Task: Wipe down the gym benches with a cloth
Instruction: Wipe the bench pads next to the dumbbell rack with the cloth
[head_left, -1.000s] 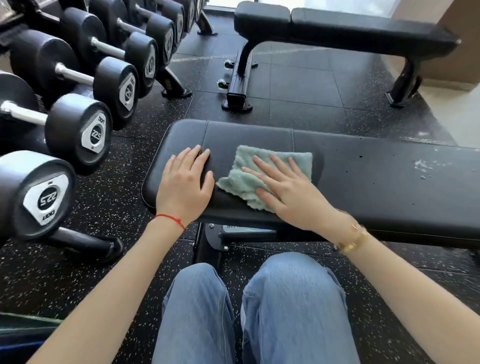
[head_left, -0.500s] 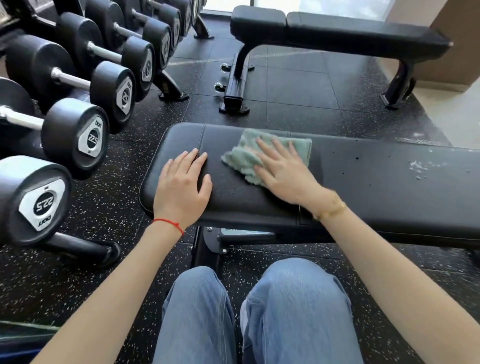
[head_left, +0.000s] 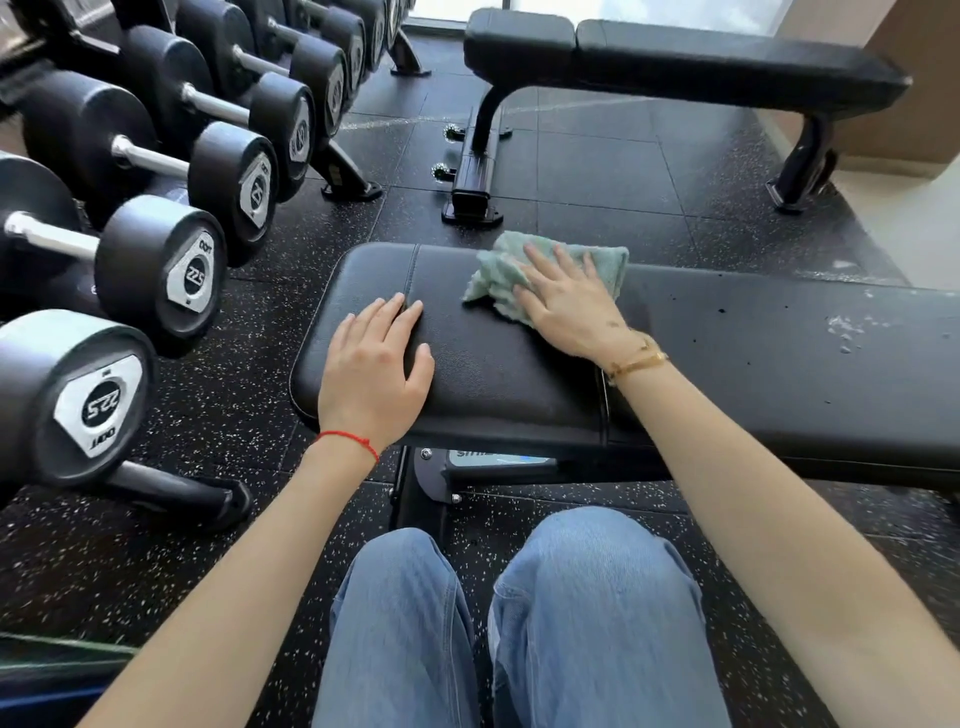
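The person sits in front of a black bench (head_left: 727, 374), with both knees in blue jeans (head_left: 519, 623) below the near edge of the pad. The right hand (head_left: 566, 304) lies flat and open on a pale green cloth (head_left: 493, 273), with the fingers spread, and presses it on the pad; it does not grip the cloth, only pushes it down. The cloth is crumpled and lies at the far edge of the bench, near the seam between the short pad and the long pad, and one corner of it sticks out past the far edge. The left hand (head_left: 376, 364) rests flat on the short pad, palm down and fingers together, holding nothing, well to the left of the cloth and not touching it. There is a red string (head_left: 348, 440) on the left wrist and a gold bracelet (head_left: 636, 361) on the right wrist. On the right part of the bench some whitish marks (head_left: 844, 330) are seen on the black surface. A second bench (head_left: 675, 57) stands further away, across the dark speckled floor (head_left: 597, 171). To the left, a row of black dumbbells (head_left: 150, 270) lies on a rack; the nearest ones show the number 22.5 on their ends.
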